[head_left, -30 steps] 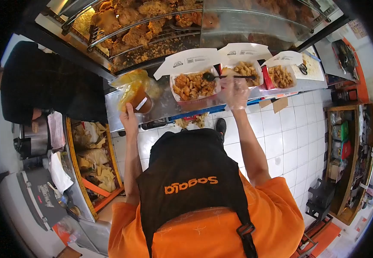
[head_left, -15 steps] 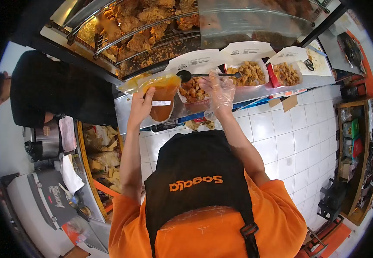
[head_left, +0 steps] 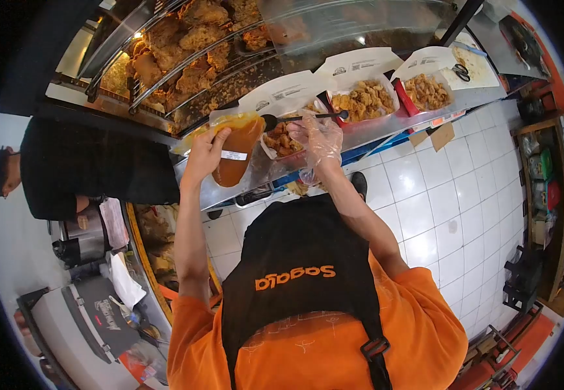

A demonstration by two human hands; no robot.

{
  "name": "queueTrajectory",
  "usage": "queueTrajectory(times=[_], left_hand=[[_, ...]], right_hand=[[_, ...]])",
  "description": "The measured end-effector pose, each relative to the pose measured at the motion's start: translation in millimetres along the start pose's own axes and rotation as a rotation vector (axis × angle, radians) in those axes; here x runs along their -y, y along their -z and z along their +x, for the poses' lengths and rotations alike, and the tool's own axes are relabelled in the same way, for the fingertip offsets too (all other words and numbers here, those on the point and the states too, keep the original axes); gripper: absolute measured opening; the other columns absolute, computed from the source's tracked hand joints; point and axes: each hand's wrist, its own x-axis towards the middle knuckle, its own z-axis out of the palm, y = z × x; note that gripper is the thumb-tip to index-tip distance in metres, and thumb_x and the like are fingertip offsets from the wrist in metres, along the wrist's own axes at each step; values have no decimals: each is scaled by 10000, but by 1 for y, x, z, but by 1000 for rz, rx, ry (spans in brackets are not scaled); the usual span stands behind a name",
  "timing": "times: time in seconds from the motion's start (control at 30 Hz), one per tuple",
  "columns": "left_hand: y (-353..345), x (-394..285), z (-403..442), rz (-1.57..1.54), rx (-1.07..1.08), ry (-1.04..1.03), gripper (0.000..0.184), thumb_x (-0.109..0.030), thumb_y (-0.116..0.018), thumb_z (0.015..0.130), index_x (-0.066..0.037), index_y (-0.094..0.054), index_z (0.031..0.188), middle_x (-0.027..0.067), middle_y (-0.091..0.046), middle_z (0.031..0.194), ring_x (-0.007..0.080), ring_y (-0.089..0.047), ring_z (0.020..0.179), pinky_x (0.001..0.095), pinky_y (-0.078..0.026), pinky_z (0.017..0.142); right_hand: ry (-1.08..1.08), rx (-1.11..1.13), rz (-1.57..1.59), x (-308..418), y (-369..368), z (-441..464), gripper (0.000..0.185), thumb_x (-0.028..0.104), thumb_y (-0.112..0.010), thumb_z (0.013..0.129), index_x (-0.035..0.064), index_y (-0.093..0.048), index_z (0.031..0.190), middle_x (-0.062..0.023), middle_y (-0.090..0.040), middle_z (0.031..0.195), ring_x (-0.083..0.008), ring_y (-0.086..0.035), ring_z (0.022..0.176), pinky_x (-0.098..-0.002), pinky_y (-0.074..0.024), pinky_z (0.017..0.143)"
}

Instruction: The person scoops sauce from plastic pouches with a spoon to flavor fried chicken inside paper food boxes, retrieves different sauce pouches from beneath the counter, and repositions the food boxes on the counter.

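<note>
My bare left hand (head_left: pixel 205 156) grips a clear plastic bag of brown sauce (head_left: pixel 241 140) with a white label, its top slumped over to the left. A clear plastic glove covers my right hand (head_left: pixel 321 140), whose fingers are closed round the handle of a black spoon (head_left: pixel 329 116). The spoon's bowl sits at the bag's right edge; whether it touches the bag I cannot tell. Below the spoon, an open paper box (head_left: pixel 270 151) of chicken pieces (head_left: pixel 282 139) is partly hidden by my right hand. To its right stand two more open boxes of chopped fried chicken (head_left: pixel 363 101).
A glass display case with fried chicken (head_left: pixel 197 36) on racks rises behind the metal counter (head_left: pixel 386 127). Black-handled scissors (head_left: pixel 462 73) lie at the counter's right end. A person in black (head_left: pixel 93 169) is at the left, near a metal pot (head_left: pixel 87 240).
My view has shifted, so the boxes and counter sit differently in it. My left hand still holds the sauce bag and my right hand the spoon, both close to their earlier places.
</note>
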Motion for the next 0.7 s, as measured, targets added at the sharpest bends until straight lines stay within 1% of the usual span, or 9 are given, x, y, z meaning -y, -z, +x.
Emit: queueTrajectory(times=[0.13,0.23,0.33,0.47,0.57,0.67,0.7], left_hand=[[-1,-2,2,12,27,-50,367,-323,-575,995,23,-687,1041,188,-605,669,208,-492,563,359,-417,558],[2,-5,4,68,90,25,372,-322,-567,1001,26,-688,1042,188,-614,678,211,-506,564,356,-427,567],[2,-17,6,37,91,-18,379,-326,-558,1005,28,-688,1042,185,-622,677,216,-507,557,350,-431,571],[2,-11,7,93,126,0,388,-339,-549,1008,21,-689,1045,177,-630,678,226,-514,557,352,-437,576],[0,-8,9,87,138,5,391,-348,-548,1007,14,-691,1052,177,-640,691,238,-528,567,356,-445,587],[-1,-4,9,63,139,19,390,-352,-552,1005,7,-690,1066,180,-661,731,240,-550,595,351,-458,612],[-2,-5,8,52,136,10,389,-352,-554,1003,5,-690,1071,182,-668,747,234,-558,608,349,-463,623]], right_hand=[[-7,-12,24,-7,6,6,281,147,-642,953,-58,-549,1121,-209,-690,962,-237,-711,808,-280,-605,679],[-16,-17,29,-7,8,7,280,147,-637,955,-63,-545,1116,-211,-690,964,-238,-711,808,-274,-604,674],[-38,-29,27,-6,11,7,276,147,-632,958,-66,-544,1110,-216,-690,967,-240,-711,808,-272,-602,671],[-30,-47,42,-4,11,5,268,143,-625,962,-68,-544,1105,-222,-690,970,-240,-710,806,-267,-600,668],[-3,-80,68,-1,8,6,238,118,-607,965,-104,-537,1011,-220,-697,902,-216,-708,726,-256,-610,629],[-25,-51,38,-5,16,11,268,145,-622,963,-82,-557,1089,-225,-691,971,-237,-710,808,-261,-593,657],[-28,-57,37,-4,16,11,272,147,-625,962,-83,-560,1092,-225,-692,967,-235,-710,806,-259,-592,657]])
